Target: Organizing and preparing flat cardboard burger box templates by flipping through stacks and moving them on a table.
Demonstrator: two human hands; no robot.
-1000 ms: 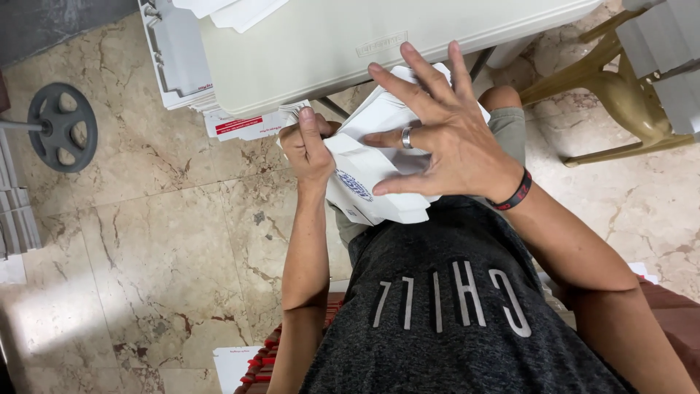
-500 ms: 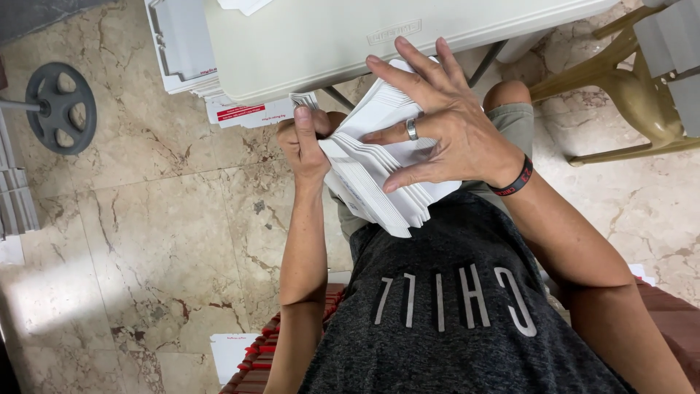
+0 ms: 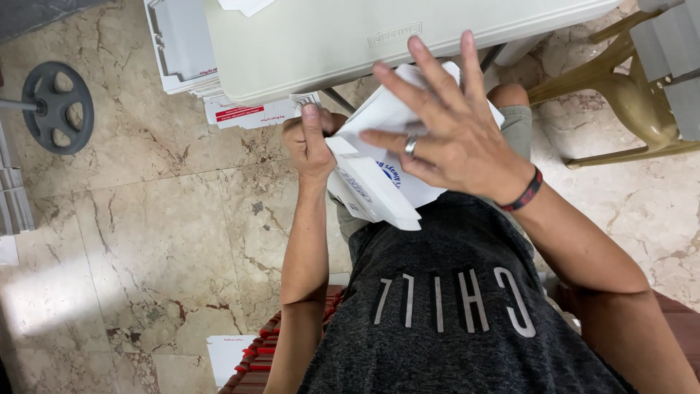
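A stack of white envelopes rests on my lap in front of my dark grey shirt. My left hand grips the stack's left end, thumb on top. My right hand, with a ring and a dark wristband, lies flat on top of the stack with fingers spread, pressing the top envelopes. The lower envelopes fan out toward my chest.
A white folding table stands just ahead of my knees. A white bin with more mail sits under its left edge. A tan chair is at right, a dark round base at left on the marble floor.
The envelope stack has shifted and fanned out toward my chest. My right hand has lifted and spread flatter over the top. My left hand keeps its hold.
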